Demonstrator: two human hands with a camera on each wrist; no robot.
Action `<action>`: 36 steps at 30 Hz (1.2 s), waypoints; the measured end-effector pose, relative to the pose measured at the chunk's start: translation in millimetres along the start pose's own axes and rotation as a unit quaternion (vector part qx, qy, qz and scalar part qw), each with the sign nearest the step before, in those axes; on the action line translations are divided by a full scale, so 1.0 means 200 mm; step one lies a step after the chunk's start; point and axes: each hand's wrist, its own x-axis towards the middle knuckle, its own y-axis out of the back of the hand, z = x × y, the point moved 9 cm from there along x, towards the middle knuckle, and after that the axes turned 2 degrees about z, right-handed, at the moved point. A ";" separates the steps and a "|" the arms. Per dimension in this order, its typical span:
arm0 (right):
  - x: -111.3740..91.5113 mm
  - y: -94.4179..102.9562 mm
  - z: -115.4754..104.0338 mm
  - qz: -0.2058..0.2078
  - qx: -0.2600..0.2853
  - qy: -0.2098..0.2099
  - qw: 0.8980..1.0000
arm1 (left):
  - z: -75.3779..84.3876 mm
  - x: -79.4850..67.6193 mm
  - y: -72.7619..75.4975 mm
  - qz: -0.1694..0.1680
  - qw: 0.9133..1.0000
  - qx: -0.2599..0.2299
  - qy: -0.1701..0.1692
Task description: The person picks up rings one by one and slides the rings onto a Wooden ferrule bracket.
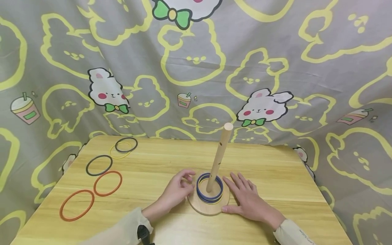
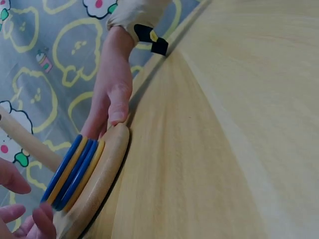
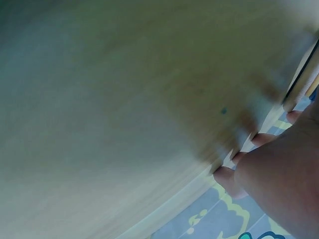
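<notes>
A round wooden base (image 1: 211, 211) stands on the table, with a tall wooden post (image 1: 218, 158) rising from it. Blue and yellow rings (image 2: 75, 172) are stacked around the post's foot, a blue one on top. On the base's left side, my left hand (image 1: 175, 190) has its fingers loosely bent, fingertips close to the stack and nothing held. My right hand (image 1: 248, 200) lies at the right side, fingers spread on the table. Its thumb touches the base's edge, as the left wrist view also shows.
Two red rings (image 1: 61, 210) lie flat on the left of the wooden table (image 1: 275, 170). Behind them is a dark ring (image 1: 95, 175), and farther back another dark ring (image 1: 126, 138) overlaps a yellow ring (image 1: 117, 158). A patterned grey curtain (image 1: 137, 61) hangs along the table's back edge.
</notes>
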 end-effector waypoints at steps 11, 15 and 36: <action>-0.01 0.01 -0.01 0.005 0.007 -0.001 1.000 | 0.03 -0.11 0.22 0.056 0.998 0.013 -0.008; -0.01 0.01 -0.01 0.005 0.004 0.000 1.000 | 0.01 -0.16 0.32 0.075 0.997 0.013 -0.004; 0.00 0.00 0.00 0.006 0.006 0.002 1.000 | -0.05 -0.42 0.94 0.172 0.972 0.152 0.046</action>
